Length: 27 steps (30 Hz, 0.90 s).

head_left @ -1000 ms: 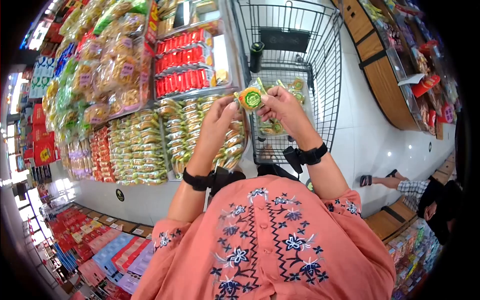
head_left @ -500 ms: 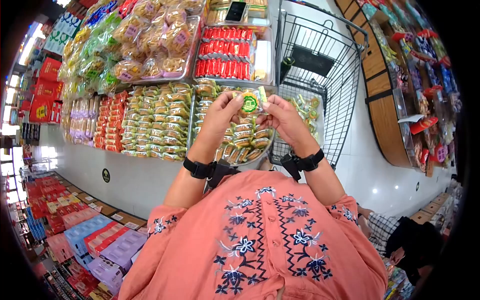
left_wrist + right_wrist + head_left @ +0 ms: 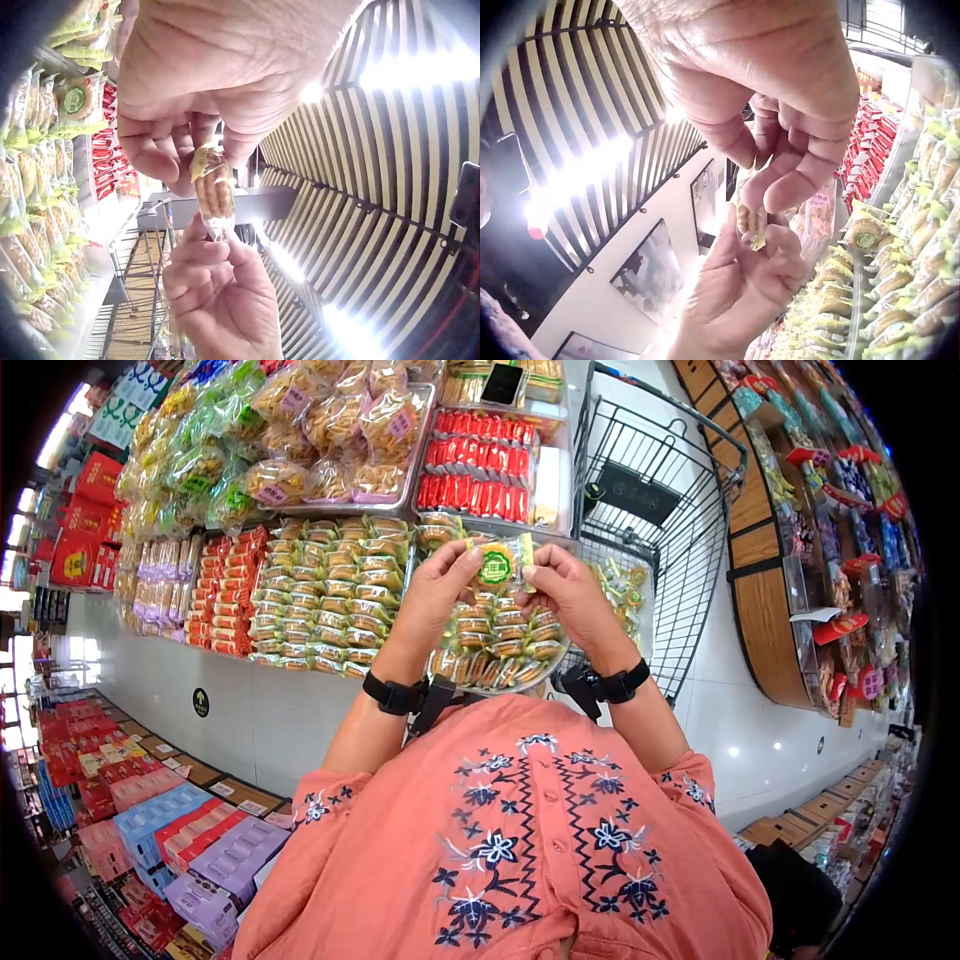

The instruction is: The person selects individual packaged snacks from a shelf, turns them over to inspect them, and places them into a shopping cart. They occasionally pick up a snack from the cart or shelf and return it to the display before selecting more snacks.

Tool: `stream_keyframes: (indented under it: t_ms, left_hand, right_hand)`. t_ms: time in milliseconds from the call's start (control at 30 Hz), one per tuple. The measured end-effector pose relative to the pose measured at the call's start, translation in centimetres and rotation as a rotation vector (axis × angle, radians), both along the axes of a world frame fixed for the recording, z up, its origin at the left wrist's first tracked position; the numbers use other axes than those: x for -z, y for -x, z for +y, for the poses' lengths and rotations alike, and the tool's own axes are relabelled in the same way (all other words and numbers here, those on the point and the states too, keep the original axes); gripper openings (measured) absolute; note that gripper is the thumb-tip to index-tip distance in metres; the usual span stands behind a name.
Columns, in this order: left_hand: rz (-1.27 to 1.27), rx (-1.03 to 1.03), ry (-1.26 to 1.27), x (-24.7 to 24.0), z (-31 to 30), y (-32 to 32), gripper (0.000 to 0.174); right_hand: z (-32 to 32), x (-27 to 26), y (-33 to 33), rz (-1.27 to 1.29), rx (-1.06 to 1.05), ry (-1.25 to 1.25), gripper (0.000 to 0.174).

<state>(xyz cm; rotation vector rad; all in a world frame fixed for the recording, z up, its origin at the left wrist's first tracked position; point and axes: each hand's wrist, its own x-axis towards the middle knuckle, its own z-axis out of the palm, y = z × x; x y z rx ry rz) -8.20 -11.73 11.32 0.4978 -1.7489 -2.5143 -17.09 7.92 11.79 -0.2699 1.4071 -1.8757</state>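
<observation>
A round pastry in a clear wrapper with a green-and-yellow label [image 3: 496, 565] is held up between my two hands in the head view. My left hand [image 3: 440, 585] pinches the left end of its wrapper between thumb and fingers. At the opposite end, my right hand [image 3: 568, 592] pinches the wrapper. Seen edge-on in the left wrist view, the pastry [image 3: 216, 187] has a brown ridged side. Fingers partly cover the pastry [image 3: 748, 217] in the right wrist view. Behind the hands lies a tray of similar wrapped pastries [image 3: 500, 650].
A black wire shopping cart [image 3: 655, 510] stands at right, with wrapped pastries [image 3: 622, 588] inside. Red-wrapped snacks [image 3: 475, 460] and a phone [image 3: 503, 384] lie beyond the tray. Bagged snacks [image 3: 350, 420] fill the back left; a curved wooden shelf [image 3: 770, 590] is at far right.
The head view has swung left, so the cart sits farther right and the pastry display fills the middle. Both hands keep hold of the pastry, its label now facing up more squarely.
</observation>
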Motion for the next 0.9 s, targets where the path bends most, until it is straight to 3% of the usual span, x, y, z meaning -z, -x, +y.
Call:
stream_keyframes:
  t_ms: [267, 367, 467, 600, 700, 800, 900]
  left_hand:
    - [0.017, -0.019, 0.030, 2.4, -1.6, -0.3, 0.041]
    - [0.004, -0.014, 0.012, 2.9, -2.2, -0.5, 0.041]
    - [0.022, 0.032, -0.020, 2.9, -2.9, -0.6, 0.044]
    - [-0.009, 0.099, 0.050, 4.0, -4.6, -1.1, 0.043]
    - [-0.005, 0.056, 0.071, 3.7, -4.6, -1.5, 0.043]
    - [0.025, 0.048, 0.242, 3.9, -5.0, -2.0, 0.041]
    - [-0.013, 0.162, 0.461, 5.1, -6.6, -2.6, 0.034]
  right_hand:
    - [-1.6, -0.5, -0.8, 0.138, 0.028, -0.120, 0.012]
    - [-2.6, 0.6, -1.6, 0.664, 0.068, -0.306, 0.011]
    - [-3.6, 0.0, -2.6, 1.159, 0.062, -0.275, 0.013]
    - [-4.3, 0.0, -3.6, 1.157, -0.022, -0.325, 0.018]
    - [-5.0, 0.8, -3.4, 1.266, 0.052, -0.292, 0.017]
    - [-5.2, 3.4, -3.4, 0.708, 0.031, -0.284, 0.014]
    - [-5.2, 4.1, -3.4, 0.522, -0.046, -0.335, 0.009]
